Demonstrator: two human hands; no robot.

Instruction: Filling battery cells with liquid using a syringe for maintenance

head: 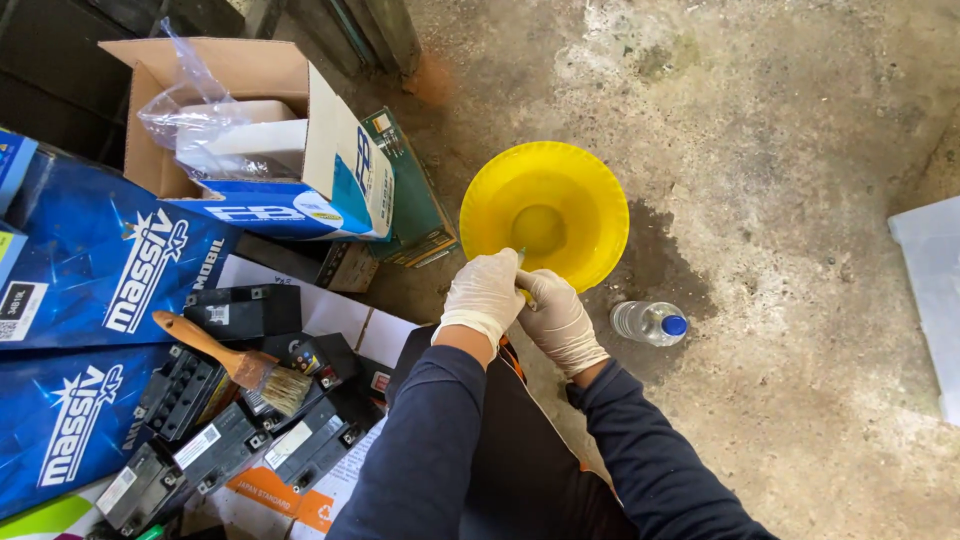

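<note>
A small tool, hardly visible, is gripped by both gloved hands, left hand (pixel 484 292) and right hand (pixel 557 322), at the yellow basin's (pixel 580 190) six-o'clock rim; the paintbrush (pixel 235 364) at nine o'clock lies untouched.

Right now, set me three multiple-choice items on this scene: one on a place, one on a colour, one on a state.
1. Where does the bottle lie?
A. inside the box
B. on the floor right of the basin
C. on the batteries

2. What colour is the basin?
A. yellow
B. red
C. white

3. How are the hands?
A. bare and apart
B. gloved and close together at the basin's near rim
C. gloved, one on the brush

Answers:
1 B, it lies on its side on the concrete by the basin's lower right.
2 A, the round basin is bright yellow.
3 B, the left hand and right hand wear pale gloves and meet over a small item there; the brush rests untouched on the batteries.
</note>
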